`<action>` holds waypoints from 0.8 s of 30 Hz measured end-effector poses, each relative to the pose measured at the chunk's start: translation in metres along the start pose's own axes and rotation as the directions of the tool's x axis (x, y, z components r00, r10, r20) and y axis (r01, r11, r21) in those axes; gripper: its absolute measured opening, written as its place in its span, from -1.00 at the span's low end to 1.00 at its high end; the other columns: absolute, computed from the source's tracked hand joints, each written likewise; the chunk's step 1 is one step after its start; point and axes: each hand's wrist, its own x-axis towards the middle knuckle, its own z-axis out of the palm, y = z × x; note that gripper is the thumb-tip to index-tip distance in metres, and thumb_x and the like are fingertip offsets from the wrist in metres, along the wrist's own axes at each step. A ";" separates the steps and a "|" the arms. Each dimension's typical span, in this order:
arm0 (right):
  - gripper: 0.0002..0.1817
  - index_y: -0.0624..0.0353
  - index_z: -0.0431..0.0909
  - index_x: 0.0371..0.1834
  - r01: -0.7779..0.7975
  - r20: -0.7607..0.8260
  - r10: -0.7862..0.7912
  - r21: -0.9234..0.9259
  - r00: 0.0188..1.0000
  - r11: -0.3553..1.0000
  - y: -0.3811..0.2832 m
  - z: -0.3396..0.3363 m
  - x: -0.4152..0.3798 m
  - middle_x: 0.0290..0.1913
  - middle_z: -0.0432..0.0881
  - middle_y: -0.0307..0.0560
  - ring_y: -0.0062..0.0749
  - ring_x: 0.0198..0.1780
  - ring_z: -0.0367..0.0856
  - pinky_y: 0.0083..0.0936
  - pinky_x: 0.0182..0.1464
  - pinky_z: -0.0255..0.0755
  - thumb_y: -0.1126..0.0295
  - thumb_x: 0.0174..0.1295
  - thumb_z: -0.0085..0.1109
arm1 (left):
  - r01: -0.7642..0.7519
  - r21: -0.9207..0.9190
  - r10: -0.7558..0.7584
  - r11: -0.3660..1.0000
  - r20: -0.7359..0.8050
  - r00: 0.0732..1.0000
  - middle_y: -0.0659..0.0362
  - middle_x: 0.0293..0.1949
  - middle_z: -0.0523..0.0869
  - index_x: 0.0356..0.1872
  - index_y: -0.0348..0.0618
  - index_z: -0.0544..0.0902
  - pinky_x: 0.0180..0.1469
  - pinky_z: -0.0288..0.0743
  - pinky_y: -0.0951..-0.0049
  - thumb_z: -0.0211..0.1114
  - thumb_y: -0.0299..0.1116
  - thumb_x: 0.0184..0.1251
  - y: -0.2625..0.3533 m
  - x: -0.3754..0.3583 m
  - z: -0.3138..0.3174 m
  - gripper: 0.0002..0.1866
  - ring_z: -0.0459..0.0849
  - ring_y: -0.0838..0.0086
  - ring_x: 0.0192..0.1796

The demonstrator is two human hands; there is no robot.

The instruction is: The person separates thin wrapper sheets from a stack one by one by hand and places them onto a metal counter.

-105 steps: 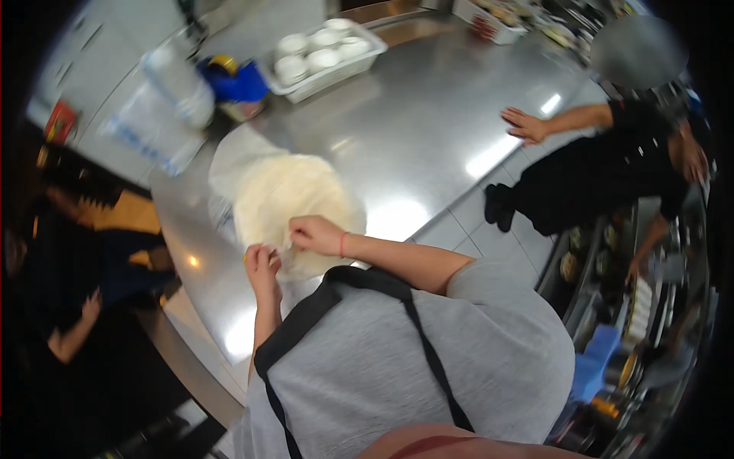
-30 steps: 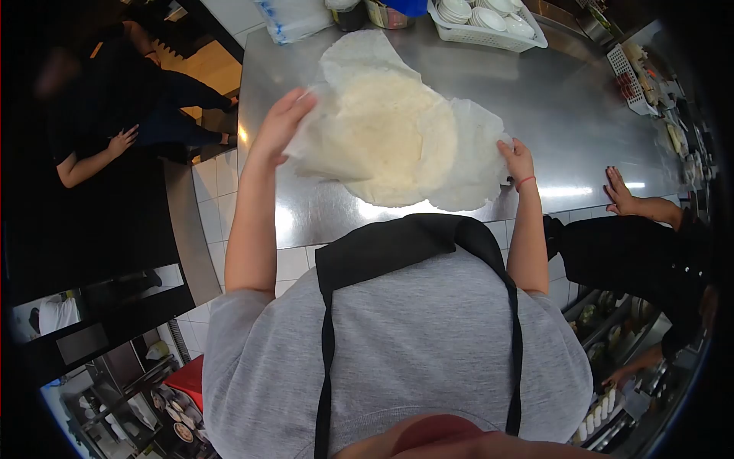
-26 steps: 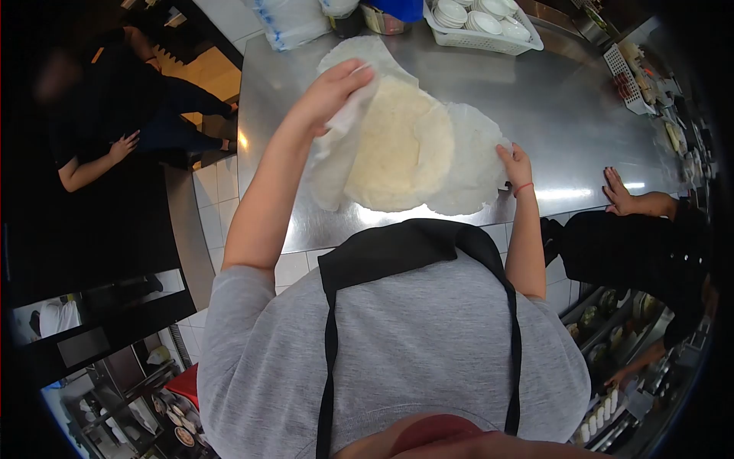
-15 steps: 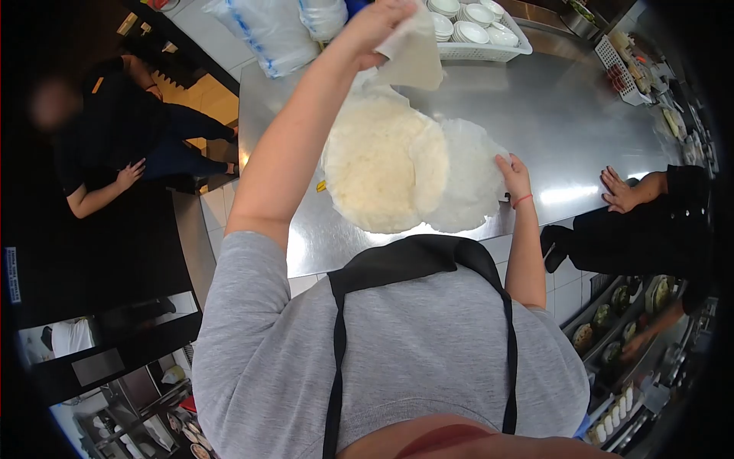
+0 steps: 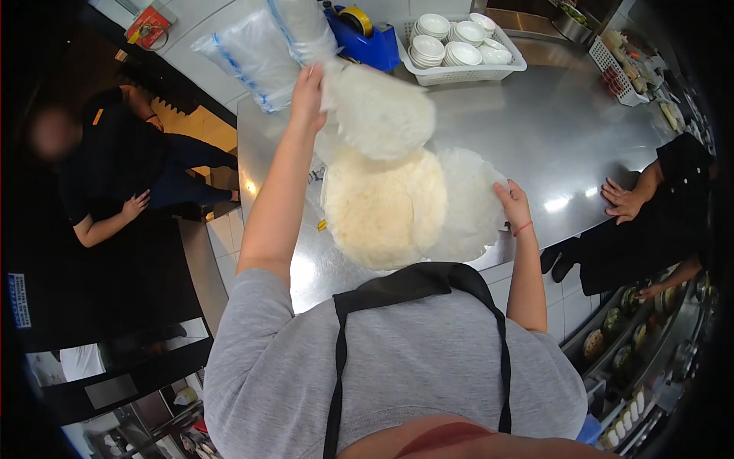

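A stack of thin, round, cream-coloured dough sheets [image 5: 375,214] lies on the steel table in front of me. My left hand [image 5: 307,101] is raised beyond the stack, its fingers closed on the edge of a whitish thin round sheet [image 5: 386,115] that hangs over the far side and is slightly blurred. To the right of the stack, partly under it, spreads a pale translucent round sheet [image 5: 462,203]. My right hand [image 5: 514,203] pinches its right edge, thumb on top.
Clear plastic packs [image 5: 252,65] and a blue tape dispenser [image 5: 371,42] stand at the back left. Beside them is a white basket [image 5: 466,74] of small bowls. One person stands at the left; another's hand [image 5: 623,200] rests on the steel table [image 5: 558,130] at right.
My left hand has moved left and nearer me, and the whitish sheet in it has swung out flatter over the stack's far side. My right hand stays at the translucent sheet's edge.
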 end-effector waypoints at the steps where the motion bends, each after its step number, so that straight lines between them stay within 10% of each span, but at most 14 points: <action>1: -0.65 0.35 0.47 -0.24 0.009 -0.040 -0.008 0.019 0.999 1.000 -0.003 0.003 -0.001 -0.44 0.47 -0.34 -0.74 -0.43 0.32 -0.75 -0.38 0.25 0.22 0.16 0.18 | 0.015 0.122 -0.007 0.992 -0.063 0.998 0.13 -0.10 0.56 0.03 -0.24 0.40 -0.07 0.45 0.42 0.02 -0.29 0.36 -0.022 0.000 -0.035 -0.69 0.53 0.46 -0.04; 5: -0.55 0.43 0.44 -0.08 0.024 -0.071 -0.023 0.011 0.997 1.000 0.015 0.000 0.008 -0.35 0.53 -0.25 -0.69 -0.38 0.39 -0.74 -0.31 0.31 0.22 0.16 0.19 | 0.291 0.378 -0.140 0.879 -0.377 0.915 0.12 -0.14 0.60 -0.04 -0.31 0.43 -0.15 0.44 0.46 0.11 -0.23 0.29 -0.082 -0.027 -0.114 -0.64 0.56 0.46 -0.10; 7: -0.41 0.51 0.33 0.08 -0.047 0.052 0.044 0.052 0.998 0.998 -0.006 -0.002 0.000 -0.25 0.55 -0.15 -0.62 -0.29 0.44 -0.72 -0.22 0.34 0.21 0.16 0.19 | 0.221 0.719 -0.058 0.659 -0.244 0.968 0.07 -0.26 0.66 -0.10 -0.27 0.48 -0.19 0.44 0.44 0.17 -0.21 0.23 -0.096 -0.029 -0.143 -0.65 0.60 0.42 -0.19; 14: -0.32 0.55 0.20 0.18 -0.055 0.000 0.055 0.057 0.998 0.997 0.000 -0.001 0.001 -0.13 0.57 -0.03 -0.54 -0.19 0.51 -0.67 -0.12 0.38 0.23 0.17 0.18 | 0.113 0.908 0.058 0.404 -0.149 0.987 -0.01 -0.28 0.63 -0.08 -0.08 0.50 -0.12 0.43 0.34 0.24 -0.27 0.16 -0.072 -0.015 -0.122 -0.69 0.60 0.20 -0.19; 16: -0.66 0.29 0.43 0.01 -0.043 0.106 0.027 0.158 0.994 0.986 -0.021 0.006 -0.008 -0.16 0.59 -0.19 -0.58 -0.16 0.52 -0.64 -0.09 0.38 0.30 0.24 0.07 | 0.076 0.997 0.293 -0.004 -0.072 0.953 -0.01 -0.06 0.53 -0.02 -0.03 0.46 0.01 0.37 0.30 0.33 -0.24 0.07 -0.065 -0.026 -0.110 -0.58 0.49 0.15 0.01; 20: -0.67 0.30 0.44 0.00 0.094 0.264 -0.111 0.079 0.958 0.993 -0.084 0.040 -0.017 -0.12 0.57 -0.20 -0.61 -0.10 0.48 -0.64 -0.04 0.35 0.33 0.24 0.07 | 0.013 0.996 0.275 0.092 -0.038 0.961 0.03 0.11 0.40 0.08 -0.02 0.40 0.09 0.31 0.29 0.40 -0.17 0.00 -0.055 -0.040 -0.075 -0.42 0.35 0.23 0.16; 22: -0.65 0.32 0.45 -0.01 0.151 0.447 -0.190 0.120 0.874 0.981 -0.150 0.067 -0.032 -0.11 0.56 -0.20 -0.62 -0.09 0.45 -0.63 -0.03 0.34 0.31 0.24 0.08 | -0.182 0.803 0.113 0.567 0.143 0.983 0.10 0.12 0.42 0.18 -0.07 0.32 0.08 0.32 0.28 0.34 -0.02 0.06 -0.065 -0.049 -0.062 -0.32 0.34 0.34 0.17; 23: -0.66 0.31 0.46 -0.01 0.199 0.488 -0.238 0.131 0.840 0.971 -0.166 0.079 -0.031 -0.12 0.56 -0.21 -0.63 -0.11 0.45 -0.64 -0.03 0.35 0.31 0.24 0.08 | -0.179 0.805 0.112 0.565 0.141 0.984 0.10 0.12 0.42 0.18 -0.07 0.32 0.08 0.32 0.28 0.34 -0.02 0.06 -0.062 -0.060 -0.053 -0.32 0.34 0.34 0.17; 24: -0.66 0.31 0.46 -0.01 0.200 0.491 -0.239 0.132 0.838 0.971 -0.184 0.093 -0.032 -0.12 0.56 -0.21 -0.63 -0.11 0.45 -0.64 -0.03 0.35 0.31 0.24 0.08 | 0.030 0.642 -0.143 0.766 0.125 0.982 0.09 0.18 0.36 0.23 -0.08 0.26 0.15 0.28 0.27 0.27 0.06 0.10 -0.053 -0.073 -0.040 -0.27 0.29 0.29 0.22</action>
